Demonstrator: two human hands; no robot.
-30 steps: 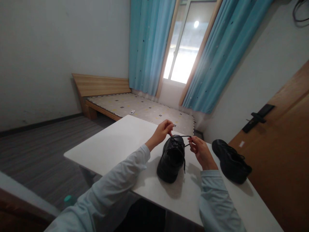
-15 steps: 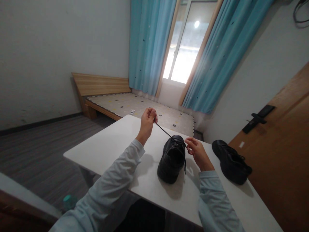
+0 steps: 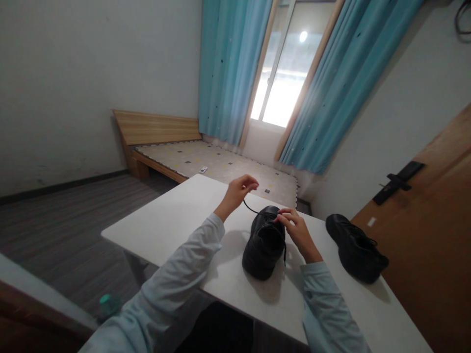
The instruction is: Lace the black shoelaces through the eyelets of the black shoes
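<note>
A black shoe (image 3: 262,247) stands on the white table (image 3: 165,211), its opening toward me and its toe pointing away. My left hand (image 3: 241,190) is raised to the left of the toe, fingers pinched on a black shoelace (image 3: 250,208) that sags in a curve down to the shoe. At the right of the laces, my right hand (image 3: 292,223) has its thumb and fingertips at the lacing near the shoe's tongue; what they pinch, if anything, is too small to make out. Another lace end dangles down the shoe's right side.
A second black shoe (image 3: 355,247) lies at the table's right edge, near a wooden door (image 3: 423,235) with a black handle. Beyond the table is a bed (image 3: 165,157) with a patterned mattress. A green-capped bottle (image 3: 107,304) is on the floor at lower left.
My left hand has moved right and slightly down toward the shoe, and the taut lace has gone slack. My right hand has shifted left onto the lacing.
</note>
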